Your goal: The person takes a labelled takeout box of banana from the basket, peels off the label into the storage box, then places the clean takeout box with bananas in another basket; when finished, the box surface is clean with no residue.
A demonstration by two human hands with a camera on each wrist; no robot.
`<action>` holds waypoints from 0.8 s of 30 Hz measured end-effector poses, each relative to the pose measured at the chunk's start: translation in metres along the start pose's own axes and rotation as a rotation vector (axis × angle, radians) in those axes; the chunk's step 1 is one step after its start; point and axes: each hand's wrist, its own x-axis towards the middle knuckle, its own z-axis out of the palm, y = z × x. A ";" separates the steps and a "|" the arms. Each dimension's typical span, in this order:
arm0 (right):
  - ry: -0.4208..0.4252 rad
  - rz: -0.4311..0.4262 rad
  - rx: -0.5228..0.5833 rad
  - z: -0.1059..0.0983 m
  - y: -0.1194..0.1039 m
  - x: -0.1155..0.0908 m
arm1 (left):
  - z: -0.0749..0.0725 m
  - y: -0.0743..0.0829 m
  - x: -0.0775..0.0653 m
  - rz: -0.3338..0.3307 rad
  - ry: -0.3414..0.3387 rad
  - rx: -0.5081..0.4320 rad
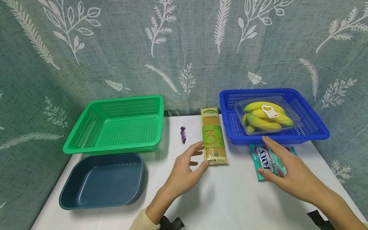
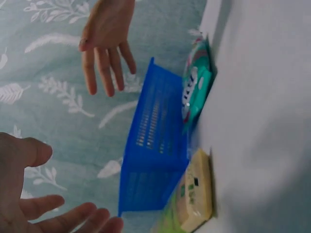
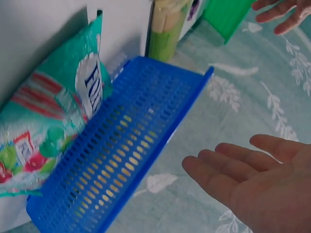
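Note:
My left hand (image 1: 184, 169) hovers beside the lower left of a pasta packet (image 1: 213, 135) with a green band, thumb and fingers apart and nothing between them. Whether a fingertip touches the packet I cannot tell. My right hand (image 1: 293, 172) is held over a teal Fox's candy bag (image 1: 263, 159), fingers spread, covering part of it. Just beyond that bag stands a blue basket (image 1: 276, 140), which holds a clear box of bananas (image 1: 267, 115). In the right wrist view the right hand (image 3: 257, 179) is empty, its palm showing.
A green basket (image 1: 115, 148) stands at the back left, with a dark blue tub (image 1: 100, 204) in front of it. One purple-wrapped candy (image 1: 183, 135) lies between the green basket and the pasta. Behind the white table (image 1: 230, 204) hangs a leaf-patterned curtain (image 1: 187, 38).

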 end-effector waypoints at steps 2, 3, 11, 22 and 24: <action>0.007 0.008 -0.002 -0.004 0.002 0.002 | 0.003 0.001 0.006 -0.007 -0.002 -0.017; 0.012 0.011 -0.002 -0.006 0.003 0.002 | 0.005 0.002 0.008 -0.012 -0.005 -0.027; 0.022 0.035 0.005 -0.022 0.015 0.009 | 0.016 0.001 0.032 -0.022 0.011 -0.089; 0.093 0.040 -0.005 -0.035 0.022 0.021 | 0.021 -0.001 0.059 -0.078 0.031 -0.151; 0.099 0.038 -0.009 -0.037 0.024 0.022 | 0.023 -0.002 0.065 -0.094 0.034 -0.161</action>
